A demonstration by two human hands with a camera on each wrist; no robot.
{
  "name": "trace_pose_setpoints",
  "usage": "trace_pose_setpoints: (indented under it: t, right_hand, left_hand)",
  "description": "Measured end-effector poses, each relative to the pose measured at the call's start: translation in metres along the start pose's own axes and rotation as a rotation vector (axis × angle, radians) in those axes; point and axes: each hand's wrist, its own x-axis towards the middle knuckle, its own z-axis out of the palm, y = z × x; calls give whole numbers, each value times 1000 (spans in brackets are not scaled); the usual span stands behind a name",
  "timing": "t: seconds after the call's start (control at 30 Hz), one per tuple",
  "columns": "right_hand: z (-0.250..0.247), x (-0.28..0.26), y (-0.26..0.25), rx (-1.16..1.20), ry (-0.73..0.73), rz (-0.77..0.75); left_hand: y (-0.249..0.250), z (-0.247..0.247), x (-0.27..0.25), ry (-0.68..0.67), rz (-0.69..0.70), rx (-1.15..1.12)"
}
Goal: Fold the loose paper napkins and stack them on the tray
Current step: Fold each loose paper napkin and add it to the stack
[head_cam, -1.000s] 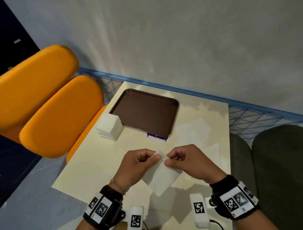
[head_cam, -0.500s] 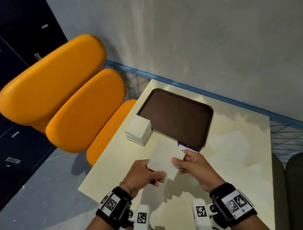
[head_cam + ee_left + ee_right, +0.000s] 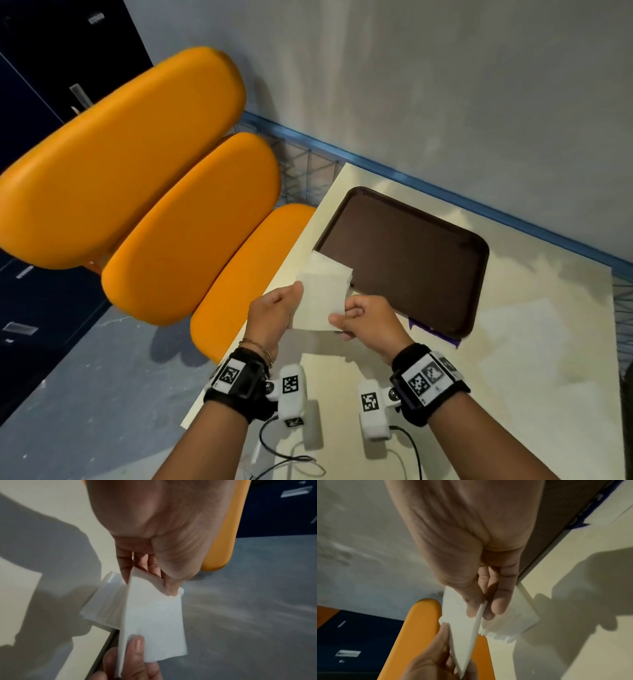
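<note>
Pinched at opposite edges by the left hand (image 3: 274, 310) and right hand (image 3: 368, 317), a folded napkin (image 3: 323, 296) is held in the air above the table (image 3: 342, 380), just short of the tray (image 3: 404, 260). Nothing is seen stacked on the tray yet; loose napkins (image 3: 513, 329) are left lying flat to its right, so the task is judged barely begun.

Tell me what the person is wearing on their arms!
Each wrist has a black band with white tags printed in black square codes. A white camera block with its own code hangs off each band, trailing thin black cables. The left wrist also wears a thin bracelet. No sleeves.
</note>
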Motion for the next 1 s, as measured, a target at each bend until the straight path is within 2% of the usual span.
trace_pose_setpoints:
  t: [0.07, 0.17, 0.37, 0.73, 1.0]
  right_hand:
    - [9, 12, -1, 34, 43, 15]
    - [17, 25, 0, 125, 100, 68]
    - [20, 46, 5, 262, 238, 203]
    - [25, 62, 22, 229, 309, 223]
    - [25, 67, 23, 202, 347, 231]
  left_hand:
    - [5, 4, 17, 73, 95, 88]
    - [13, 12, 39, 76, 165, 195]
    - [15, 15, 69, 1, 132, 350]
    - [-2, 17, 79, 117, 204, 482]
    - [-6, 15, 79, 160, 193, 504]
